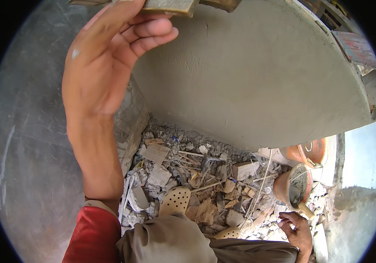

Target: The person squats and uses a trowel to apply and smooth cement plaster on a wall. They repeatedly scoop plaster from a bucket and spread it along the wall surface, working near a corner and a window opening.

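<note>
My left hand (109, 57) is raised at the upper left, against the smooth grey plastered wall (258, 70). Its thumb side meets a cement-smeared wooden piece (170, 6), which the top edge cuts off. The fingers curl under this piece; the full grip is out of sight. Low on the right, my right hand (297, 230) hangs with loosely bent fingers and nothing visible in them. Just beyond it, a short wooden handle (306, 211) sticks out by the rim of a bucket (280, 188) holding grey mortar.
Rubble, broken wood and sticks (205, 175) cover the ground at the wall's foot. My tan perforated clogs (175, 200) stand among them. A second orange bucket (315, 151) is behind the first. A grey wall (30, 131) rises at the left.
</note>
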The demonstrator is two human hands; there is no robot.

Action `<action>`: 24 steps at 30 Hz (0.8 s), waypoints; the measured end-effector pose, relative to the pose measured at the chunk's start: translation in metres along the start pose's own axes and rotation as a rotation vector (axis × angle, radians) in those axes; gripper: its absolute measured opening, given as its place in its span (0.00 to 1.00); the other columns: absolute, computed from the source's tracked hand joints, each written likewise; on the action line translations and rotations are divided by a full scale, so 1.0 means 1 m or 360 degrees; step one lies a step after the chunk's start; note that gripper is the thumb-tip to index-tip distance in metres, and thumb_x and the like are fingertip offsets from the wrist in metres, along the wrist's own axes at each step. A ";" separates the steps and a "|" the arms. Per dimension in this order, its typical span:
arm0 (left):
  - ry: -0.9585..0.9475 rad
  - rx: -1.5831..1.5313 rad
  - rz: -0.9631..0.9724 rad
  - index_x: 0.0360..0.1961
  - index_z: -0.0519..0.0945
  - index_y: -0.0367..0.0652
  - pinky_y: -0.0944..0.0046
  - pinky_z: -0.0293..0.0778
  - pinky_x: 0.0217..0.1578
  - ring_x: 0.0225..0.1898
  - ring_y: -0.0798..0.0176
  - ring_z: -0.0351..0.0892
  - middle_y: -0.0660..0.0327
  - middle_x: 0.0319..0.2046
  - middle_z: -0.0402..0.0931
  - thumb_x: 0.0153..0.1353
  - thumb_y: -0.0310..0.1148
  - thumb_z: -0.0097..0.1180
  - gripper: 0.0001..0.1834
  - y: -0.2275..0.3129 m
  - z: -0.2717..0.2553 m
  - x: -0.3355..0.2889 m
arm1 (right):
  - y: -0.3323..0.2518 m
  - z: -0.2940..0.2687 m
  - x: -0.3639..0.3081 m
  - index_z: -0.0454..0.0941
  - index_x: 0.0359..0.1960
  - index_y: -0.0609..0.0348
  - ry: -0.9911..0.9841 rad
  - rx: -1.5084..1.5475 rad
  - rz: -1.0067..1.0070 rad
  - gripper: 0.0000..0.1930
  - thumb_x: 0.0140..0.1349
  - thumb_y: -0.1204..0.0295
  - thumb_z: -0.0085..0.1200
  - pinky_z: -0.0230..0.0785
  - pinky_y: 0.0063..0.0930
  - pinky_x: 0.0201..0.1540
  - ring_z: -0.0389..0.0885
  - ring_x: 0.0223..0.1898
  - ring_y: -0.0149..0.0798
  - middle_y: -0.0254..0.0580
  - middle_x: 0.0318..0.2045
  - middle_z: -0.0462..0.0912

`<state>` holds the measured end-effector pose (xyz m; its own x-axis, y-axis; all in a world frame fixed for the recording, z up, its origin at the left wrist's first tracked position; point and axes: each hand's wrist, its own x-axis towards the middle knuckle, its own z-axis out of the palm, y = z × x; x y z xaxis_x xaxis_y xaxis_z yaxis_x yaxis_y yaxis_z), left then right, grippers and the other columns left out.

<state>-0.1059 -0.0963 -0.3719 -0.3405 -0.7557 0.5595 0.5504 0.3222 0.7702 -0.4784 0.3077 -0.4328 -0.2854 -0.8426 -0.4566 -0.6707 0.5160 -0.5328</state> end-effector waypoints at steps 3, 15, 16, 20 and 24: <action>0.0265 0.0049 -0.0111 0.54 0.80 0.35 0.53 0.87 0.52 0.45 0.57 0.90 0.54 0.45 0.88 0.74 0.34 0.61 0.15 -0.032 -0.002 -0.043 | 0.005 -0.001 0.002 0.84 0.53 0.70 0.0016 0.0040 -0.0010 0.18 0.65 0.71 0.69 0.82 0.35 0.47 0.91 0.41 0.46 0.56 0.42 0.89; 0.0916 -0.0505 -0.1223 0.63 0.74 0.44 0.42 0.80 0.66 0.50 0.63 0.86 0.62 0.43 0.84 0.73 0.29 0.64 0.20 -0.284 -0.089 -0.250 | 0.012 -0.003 0.007 0.84 0.53 0.70 -0.0094 0.0041 0.0134 0.17 0.67 0.72 0.67 0.81 0.34 0.48 0.91 0.43 0.42 0.54 0.45 0.89; 0.0921 -0.0502 -0.1205 0.62 0.74 0.45 0.42 0.80 0.66 0.50 0.63 0.86 0.62 0.44 0.84 0.72 0.27 0.64 0.20 -0.293 -0.093 -0.252 | 0.012 -0.003 0.008 0.84 0.54 0.70 -0.0097 0.0056 0.0153 0.17 0.67 0.72 0.67 0.81 0.34 0.49 0.90 0.43 0.42 0.54 0.45 0.89; 0.0895 -0.0527 -0.1113 0.59 0.74 0.47 0.44 0.81 0.65 0.52 0.63 0.86 0.62 0.46 0.83 0.71 0.24 0.65 0.19 -0.313 -0.101 -0.251 | 0.014 -0.003 0.010 0.84 0.55 0.68 -0.0081 0.0053 0.0122 0.19 0.67 0.71 0.69 0.82 0.35 0.48 0.91 0.43 0.45 0.55 0.45 0.89; 0.0862 -0.0516 -0.1093 0.54 0.73 0.46 0.52 0.84 0.61 0.51 0.64 0.85 0.66 0.47 0.82 0.69 0.24 0.67 0.18 -0.321 -0.102 -0.244 | 0.017 -0.003 0.011 0.83 0.56 0.67 -0.0091 0.0083 0.0141 0.19 0.67 0.71 0.68 0.82 0.35 0.48 0.91 0.44 0.45 0.54 0.45 0.90</action>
<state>-0.1216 -0.0737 -0.7866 -0.3130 -0.9108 -0.2690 0.5739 -0.4071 0.7106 -0.4949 0.3066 -0.4441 -0.3017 -0.7839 -0.5427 -0.6074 0.5968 -0.5243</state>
